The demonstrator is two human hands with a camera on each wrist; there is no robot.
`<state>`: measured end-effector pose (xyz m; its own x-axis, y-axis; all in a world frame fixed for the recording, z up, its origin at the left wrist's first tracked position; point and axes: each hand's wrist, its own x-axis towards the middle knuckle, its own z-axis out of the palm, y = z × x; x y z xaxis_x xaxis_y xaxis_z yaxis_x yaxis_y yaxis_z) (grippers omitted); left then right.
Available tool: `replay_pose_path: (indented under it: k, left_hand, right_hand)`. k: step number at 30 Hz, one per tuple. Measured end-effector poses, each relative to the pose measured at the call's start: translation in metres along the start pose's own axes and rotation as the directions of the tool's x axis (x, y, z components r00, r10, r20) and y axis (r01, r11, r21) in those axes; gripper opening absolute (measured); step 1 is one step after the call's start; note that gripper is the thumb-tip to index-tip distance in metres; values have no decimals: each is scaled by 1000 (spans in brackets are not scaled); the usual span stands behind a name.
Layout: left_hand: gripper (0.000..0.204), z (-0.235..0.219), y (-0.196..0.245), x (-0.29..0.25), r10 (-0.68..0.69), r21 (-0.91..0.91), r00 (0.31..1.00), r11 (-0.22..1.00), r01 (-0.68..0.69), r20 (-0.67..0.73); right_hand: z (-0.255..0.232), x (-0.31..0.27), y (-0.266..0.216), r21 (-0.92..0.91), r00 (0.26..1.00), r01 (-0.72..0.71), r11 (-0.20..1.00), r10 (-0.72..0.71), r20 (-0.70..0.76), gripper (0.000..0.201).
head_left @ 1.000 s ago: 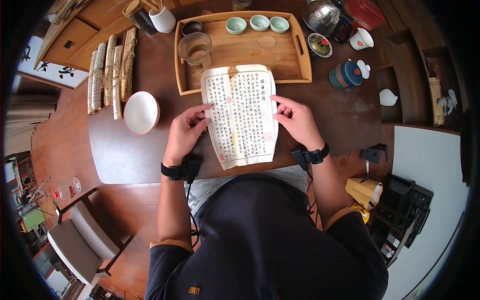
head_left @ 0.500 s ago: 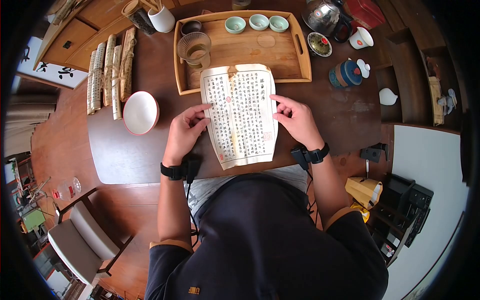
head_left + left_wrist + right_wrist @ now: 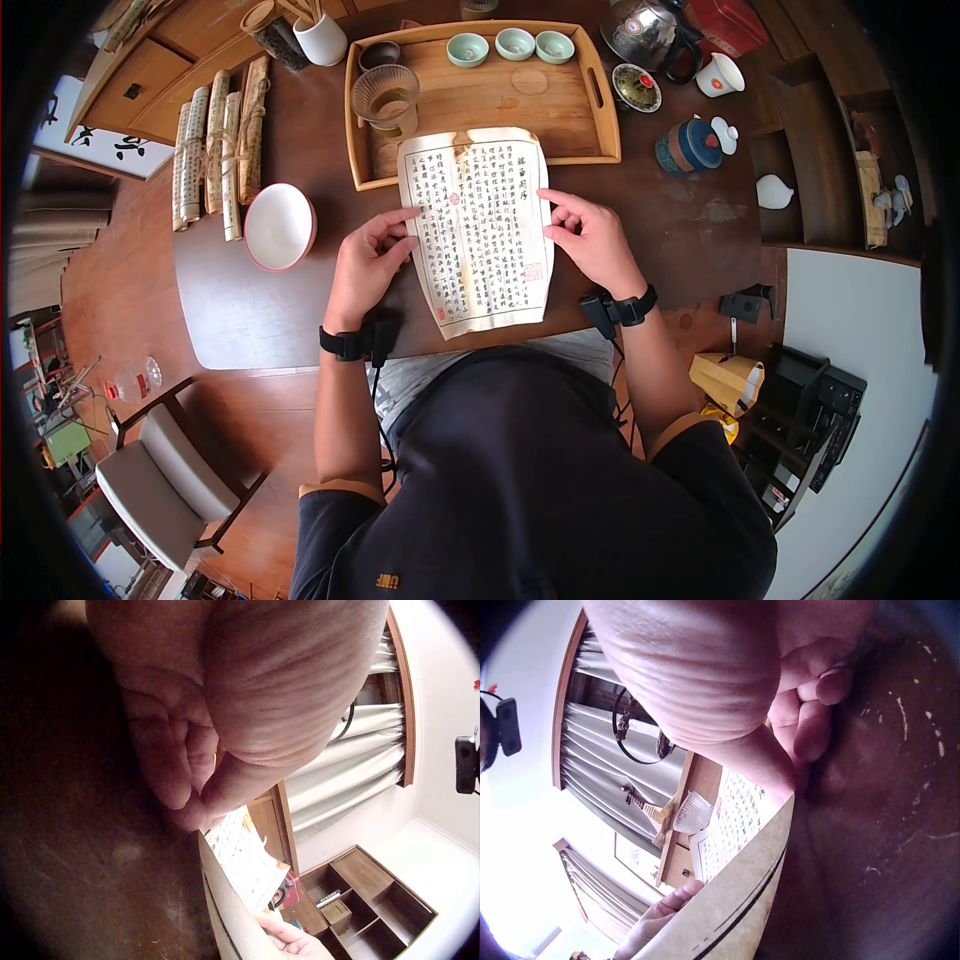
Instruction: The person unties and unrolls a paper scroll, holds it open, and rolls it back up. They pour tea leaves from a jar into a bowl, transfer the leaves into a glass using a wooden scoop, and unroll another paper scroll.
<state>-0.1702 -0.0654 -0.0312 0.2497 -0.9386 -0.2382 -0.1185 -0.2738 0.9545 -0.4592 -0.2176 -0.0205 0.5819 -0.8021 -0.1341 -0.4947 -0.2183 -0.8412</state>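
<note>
A cream sheet of paper (image 3: 477, 235) with columns of handwritten characters, red seals and brown-stained edges stands curved in the head view. My left hand (image 3: 370, 262) pinches its left edge between thumb and fingers. On the opposite side my right hand (image 3: 597, 245) pinches the right edge with thumb and index finger. In the left wrist view the thumb and fingertips meet at the corner of the sheet (image 3: 238, 851). The right wrist view shows the thumb against the paper (image 3: 739, 825), its other fingers curled below near the tabletop. The top of the sheet overlaps the wooden tray (image 3: 600, 150).
The tray bears three green cups (image 3: 514, 44), a ribbed glass (image 3: 385, 98) and a dark cup. A white bowl (image 3: 280, 227) and tied scrolls (image 3: 222, 150) lie left. At right stand a kettle (image 3: 640, 35), a lidded bowl (image 3: 637, 88), a white cup (image 3: 719, 75) and a blue jar (image 3: 690, 146).
Both hands keep their hold on the sheet. The whole head view has shifted very slightly left; nothing has been taken up or let go.
</note>
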Motion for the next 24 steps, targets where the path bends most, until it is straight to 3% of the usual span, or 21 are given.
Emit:
replay_pose_path:
  k: [24]
  left_hand:
    - [36,1,-3,1,0,21,1000,1000,1,-15]
  right_hand:
    - [0,-1,-1,-3,1000,-3,1000,3,-10,45]
